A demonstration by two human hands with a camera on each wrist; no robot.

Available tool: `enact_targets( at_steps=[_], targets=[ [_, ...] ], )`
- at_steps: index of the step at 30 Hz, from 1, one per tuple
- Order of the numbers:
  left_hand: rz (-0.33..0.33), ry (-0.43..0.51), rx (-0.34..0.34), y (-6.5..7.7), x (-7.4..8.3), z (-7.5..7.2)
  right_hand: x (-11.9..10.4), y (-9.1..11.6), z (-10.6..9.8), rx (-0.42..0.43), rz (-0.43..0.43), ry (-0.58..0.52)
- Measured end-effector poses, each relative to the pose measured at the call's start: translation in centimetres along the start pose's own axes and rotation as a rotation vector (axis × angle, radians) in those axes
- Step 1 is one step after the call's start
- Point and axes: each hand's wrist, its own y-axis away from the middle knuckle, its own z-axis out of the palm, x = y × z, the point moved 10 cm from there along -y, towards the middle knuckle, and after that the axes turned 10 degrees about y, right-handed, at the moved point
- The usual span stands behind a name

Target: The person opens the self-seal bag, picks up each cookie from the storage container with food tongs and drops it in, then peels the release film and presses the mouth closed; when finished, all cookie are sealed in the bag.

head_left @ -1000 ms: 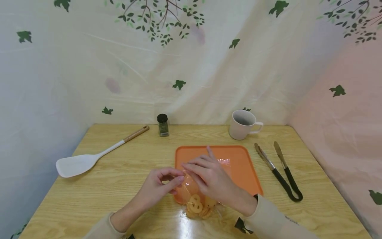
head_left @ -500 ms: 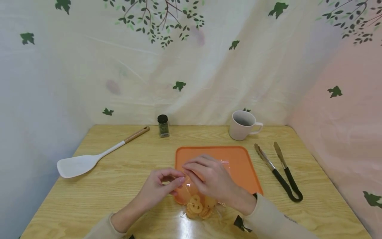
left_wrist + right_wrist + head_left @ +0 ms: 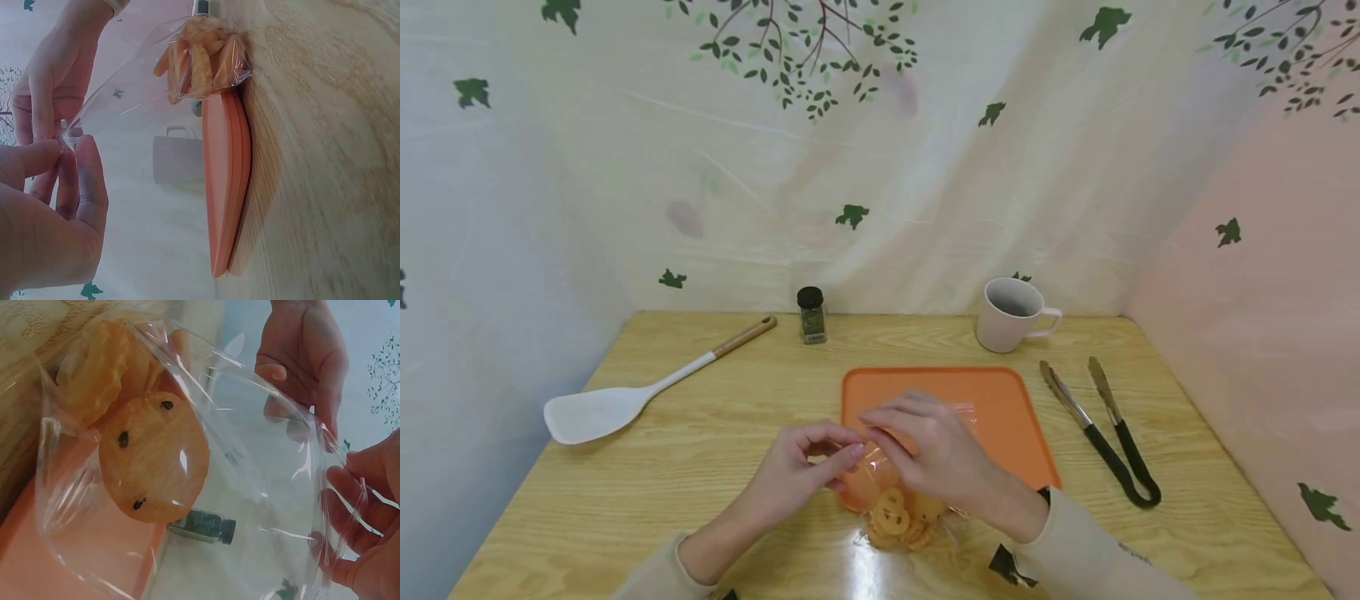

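Observation:
A clear plastic bag (image 3: 134, 75) holds several round, ridged crackers (image 3: 153, 459), some with dark specks. My left hand (image 3: 805, 462) pinches the bag's upper edge between thumb and fingers. Across from it, my right hand (image 3: 936, 442) grips the same upper edge, fingers bent over the film in the right wrist view. Both hands' fingertips meet close together at the gathered plastic. The bag's filled end hangs low at the near edge of an orange tray (image 3: 992, 387), close over the table. In the head view the right hand hides part of the bag and tray.
A white spatula (image 3: 595, 414) with a wooden handle lies at the left. At the back stand a small black-capped spice jar (image 3: 812, 317) and a white mug (image 3: 1006, 321). Black-handled tongs (image 3: 1112, 454) lie right of the tray. A patterned curtain encloses the wooden table (image 3: 700, 467).
A finger of my right hand that stuck up a second ago has come down beside the others. Both hands stay at the bag in nearly the same place.

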Motion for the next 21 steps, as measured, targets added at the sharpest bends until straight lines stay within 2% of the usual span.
enact_targets(
  at_steps=[9,21],
  targets=[
    [-0.012,0.0,-0.001,-0.05,-0.13,0.13,-0.31,0.08,0.26,-0.004,-0.024,0.052],
    [-0.025,0.004,0.001,-0.1,-0.13,0.25,-0.38,0.29,0.61,-0.008,-0.029,0.053]
  ],
)
